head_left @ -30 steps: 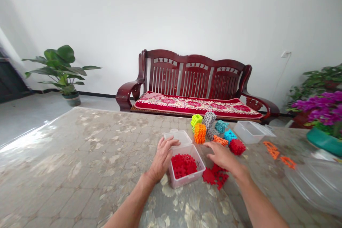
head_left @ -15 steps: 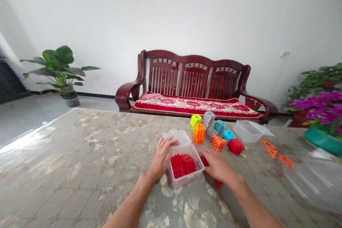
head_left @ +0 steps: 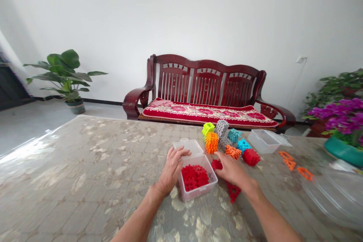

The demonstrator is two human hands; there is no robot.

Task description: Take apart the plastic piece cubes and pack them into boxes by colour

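Observation:
A clear plastic box (head_left: pixel 197 193) with red interlocking pieces (head_left: pixel 194 176) inside stands on the table, its lid (head_left: pixel 188 146) hinged open behind it. My left hand (head_left: pixel 172 169) rests against the box's left wall, fingers curved over the rim. Just right of the box, my right hand (head_left: pixel 231 170) is closed on a red piece (head_left: pixel 216 164) lifted off the table. More loose red pieces (head_left: pixel 233 191) lie under my right wrist.
Coloured block cubes (head_left: pixel 224 140) in green, orange, grey, teal and red cluster behind the box. A second clear box (head_left: pixel 265 140) and loose orange pieces (head_left: pixel 289 160) lie to the right. A flower pot (head_left: pixel 343 149) stands at the far right. A wooden bench (head_left: pixel 207 94) stands beyond the table.
My right hand drew back from the orange cube to the loose red pieces, picked one up and moved it toward the box. My left hand stayed on the box.

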